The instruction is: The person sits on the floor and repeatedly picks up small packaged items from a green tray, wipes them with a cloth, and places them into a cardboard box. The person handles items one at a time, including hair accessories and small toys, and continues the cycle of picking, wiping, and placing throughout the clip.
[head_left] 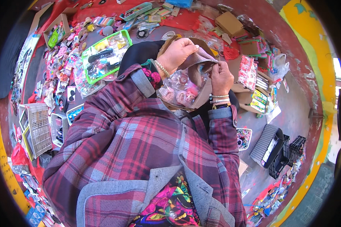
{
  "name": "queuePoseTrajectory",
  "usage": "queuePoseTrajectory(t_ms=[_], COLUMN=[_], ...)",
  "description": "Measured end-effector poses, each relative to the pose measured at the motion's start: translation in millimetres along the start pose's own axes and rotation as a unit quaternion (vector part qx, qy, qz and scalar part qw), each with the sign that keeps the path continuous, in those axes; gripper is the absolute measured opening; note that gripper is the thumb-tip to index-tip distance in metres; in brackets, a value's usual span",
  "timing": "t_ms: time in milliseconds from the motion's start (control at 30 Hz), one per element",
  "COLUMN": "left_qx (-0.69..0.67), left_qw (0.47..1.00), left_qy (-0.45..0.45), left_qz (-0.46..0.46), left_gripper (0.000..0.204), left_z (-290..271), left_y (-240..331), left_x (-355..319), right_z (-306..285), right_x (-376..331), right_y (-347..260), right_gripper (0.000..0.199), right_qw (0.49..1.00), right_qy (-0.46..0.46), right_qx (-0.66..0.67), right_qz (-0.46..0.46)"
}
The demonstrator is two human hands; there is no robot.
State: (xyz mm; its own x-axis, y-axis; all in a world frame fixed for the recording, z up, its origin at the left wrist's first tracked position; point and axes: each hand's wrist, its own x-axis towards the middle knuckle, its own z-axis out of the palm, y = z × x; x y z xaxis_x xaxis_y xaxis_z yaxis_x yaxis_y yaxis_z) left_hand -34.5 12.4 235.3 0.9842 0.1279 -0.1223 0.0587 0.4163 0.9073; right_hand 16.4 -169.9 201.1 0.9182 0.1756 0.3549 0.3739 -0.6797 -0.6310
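Between my hands a brownish-grey piece of soft cloth [201, 57] is stretched, its exact kind unclear. My left hand [177, 55] pinches its left side, thumb and fingertips pressed together. On the other side my right hand [221, 78] grips the cloth's edge between thumb and fingers. Both hands are above an open cardboard box [205, 93] at my lap. Inside it lie several pink ring-shaped items [183, 97] in clear plastic bags, partly covered by the cloth and my hands.
Left of my lap stands a green-rimmed basket [107, 56] of packaged goods. White baskets [38, 125] are at the lower left. Right are boxes of pink packets [247, 72], a small basket [244, 138] and a dark grey basket [267, 145]. Small goods cover much of the floor.
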Motion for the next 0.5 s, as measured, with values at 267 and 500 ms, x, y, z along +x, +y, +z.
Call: queuePoseTrajectory(t_ms=[267,500], left_qx=[-0.149,-0.092], left_qw=[0.987,0.982], left_qy=[0.033,-0.096], left_qz=[0.045,0.136], left_gripper=[0.008,0.007], left_z=[1,31], left_y=[-2,32], left_x=[3,-23], right_z=[-1,-31], right_x=[6,25], right_y=[9,-31], right_gripper=[0.014,0.015], right_qw=[0.995,0.761], right_qy=[0.024,0.072], right_qx=[0.067,0.637], right_qz=[0.064,0.097])
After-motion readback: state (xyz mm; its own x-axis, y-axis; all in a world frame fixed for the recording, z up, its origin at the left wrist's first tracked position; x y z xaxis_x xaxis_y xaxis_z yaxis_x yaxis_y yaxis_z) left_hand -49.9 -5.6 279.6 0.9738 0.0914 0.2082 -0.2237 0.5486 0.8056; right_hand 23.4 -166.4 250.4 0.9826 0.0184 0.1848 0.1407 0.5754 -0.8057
